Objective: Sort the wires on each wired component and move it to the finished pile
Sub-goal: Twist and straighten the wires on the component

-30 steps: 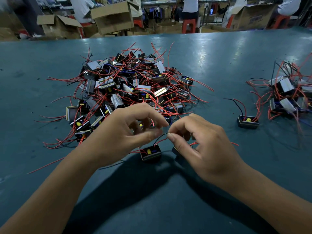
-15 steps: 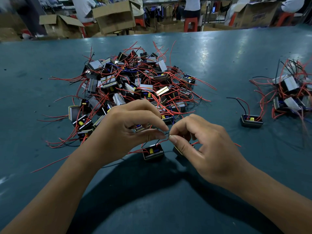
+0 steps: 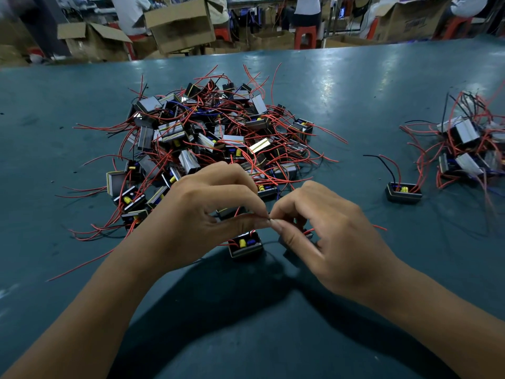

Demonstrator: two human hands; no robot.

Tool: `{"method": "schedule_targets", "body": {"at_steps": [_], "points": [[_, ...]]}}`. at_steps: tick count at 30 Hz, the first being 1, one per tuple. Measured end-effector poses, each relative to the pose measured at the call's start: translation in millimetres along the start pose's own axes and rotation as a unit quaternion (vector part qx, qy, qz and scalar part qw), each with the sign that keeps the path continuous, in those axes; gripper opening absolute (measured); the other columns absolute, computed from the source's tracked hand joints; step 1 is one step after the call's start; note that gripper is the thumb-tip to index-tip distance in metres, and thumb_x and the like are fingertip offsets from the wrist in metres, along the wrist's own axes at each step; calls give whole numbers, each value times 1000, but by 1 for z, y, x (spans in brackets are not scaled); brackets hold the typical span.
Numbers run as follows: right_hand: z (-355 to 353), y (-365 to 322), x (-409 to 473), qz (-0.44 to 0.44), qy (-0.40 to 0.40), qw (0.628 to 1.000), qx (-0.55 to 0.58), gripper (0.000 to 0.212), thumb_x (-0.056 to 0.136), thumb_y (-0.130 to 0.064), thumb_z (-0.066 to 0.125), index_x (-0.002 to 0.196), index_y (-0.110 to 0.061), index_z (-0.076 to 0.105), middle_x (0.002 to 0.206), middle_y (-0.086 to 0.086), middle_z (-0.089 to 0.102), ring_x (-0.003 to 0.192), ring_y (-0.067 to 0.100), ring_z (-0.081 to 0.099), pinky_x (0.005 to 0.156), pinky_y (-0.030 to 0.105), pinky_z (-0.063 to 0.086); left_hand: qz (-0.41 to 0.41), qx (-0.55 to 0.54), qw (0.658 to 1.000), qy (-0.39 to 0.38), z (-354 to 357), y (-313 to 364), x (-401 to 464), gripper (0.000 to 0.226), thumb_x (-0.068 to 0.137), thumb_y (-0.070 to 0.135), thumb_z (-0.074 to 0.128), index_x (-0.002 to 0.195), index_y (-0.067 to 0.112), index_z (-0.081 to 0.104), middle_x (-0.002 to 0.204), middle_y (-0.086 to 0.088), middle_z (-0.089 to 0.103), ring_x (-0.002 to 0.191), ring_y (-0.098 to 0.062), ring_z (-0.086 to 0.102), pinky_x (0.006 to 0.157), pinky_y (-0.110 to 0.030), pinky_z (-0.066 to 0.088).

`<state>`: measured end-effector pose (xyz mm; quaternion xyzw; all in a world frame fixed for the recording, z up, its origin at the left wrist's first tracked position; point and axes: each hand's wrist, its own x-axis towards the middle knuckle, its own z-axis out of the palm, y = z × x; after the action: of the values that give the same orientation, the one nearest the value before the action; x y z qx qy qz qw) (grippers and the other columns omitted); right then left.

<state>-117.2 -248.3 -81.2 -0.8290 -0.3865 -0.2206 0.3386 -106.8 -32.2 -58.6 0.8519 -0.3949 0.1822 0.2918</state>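
Observation:
A big heap of small black box components (image 3: 213, 138) with tangled red wires lies in the middle of the teal table (image 3: 355, 88). In front of it, my left hand (image 3: 207, 212) and my right hand (image 3: 328, 236) meet fingertip to fingertip, both pinching a thin dark wire end between thumb and forefinger. Just below the fingers stands one open black component (image 3: 246, 246) with a yellow part inside. A second component sits partly hidden under my right hand. At the right edge lies a smaller pile of components (image 3: 464, 149), with a single component (image 3: 404, 192) beside it.
Cardboard boxes (image 3: 180, 23), red stools (image 3: 304, 36) and seated people fill the floor beyond the table's far edge. Loose red wires stick out around the big heap on all sides.
Both hands stay pinched together on the wire with only tiny finger shifts. The view has tilted slightly, so everything sits a little lower in the frame.

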Motion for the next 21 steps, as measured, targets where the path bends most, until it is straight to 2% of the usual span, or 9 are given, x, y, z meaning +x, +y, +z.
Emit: {"method": "schedule_targets", "body": {"at_steps": [4, 8, 11, 15, 18, 21], "points": [[-1, 1, 1, -35, -2, 998, -46, 12, 94, -15, 62, 88, -6, 66, 78, 0, 58, 71, 20, 48, 66, 39, 43, -59, -96, 993, -45, -1, 0, -1, 12, 88, 27, 73, 86, 15, 75, 89, 3, 63, 79, -20, 61, 67, -30, 47], [0, 1, 2, -62, 2, 996, -68, 10, 93, -13, 64, 86, -5, 67, 77, 2, 60, 70, 20, 46, 65, 38, 41, -131, -217, 965, -70, 0, -2, -4, 13, 88, 30, 74, 83, 18, 73, 84, -2, 63, 69, -24, 56, 60, -37, 44], [0, 1, 2, -62, 0, 996, -66, 11, 93, -14, 64, 86, -6, 67, 78, 1, 60, 71, 18, 45, 66, 35, 39, -180, -292, 937, -63, 3, 1, -3, 16, 84, 32, 76, 80, 18, 72, 83, -18, 61, 73, -42, 51, 62, -51, 41], [-3, 2, 1, -40, -9, 998, -39, 16, 95, -19, 57, 88, -7, 65, 79, -2, 59, 72, 18, 45, 67, 37, 40, -205, -303, 928, -69, 5, 5, -1, 24, 85, 38, 72, 83, 15, 70, 83, -25, 57, 70, -46, 47, 61, -59, 39], [-3, 2, 1, -15, -17, 999, -22, 12, 95, -18, 60, 88, -9, 65, 79, -5, 57, 72, 16, 45, 68, 38, 41, -195, -280, 936, -86, 3, 8, -1, 22, 91, 38, 67, 86, 17, 67, 78, -16, 56, 66, -40, 44, 59, -49, 37], [-3, 1, 0, 0, -23, 1000, -15, 8, 92, -17, 62, 89, -10, 65, 78, -5, 57, 72, 16, 45, 68, 38, 41, -179, -236, 950, -97, 3, 10, 0, 16, 95, 32, 62, 86, 19, 65, 71, 6, 51, 59, -16, 39, 54, -27, 33]]}}
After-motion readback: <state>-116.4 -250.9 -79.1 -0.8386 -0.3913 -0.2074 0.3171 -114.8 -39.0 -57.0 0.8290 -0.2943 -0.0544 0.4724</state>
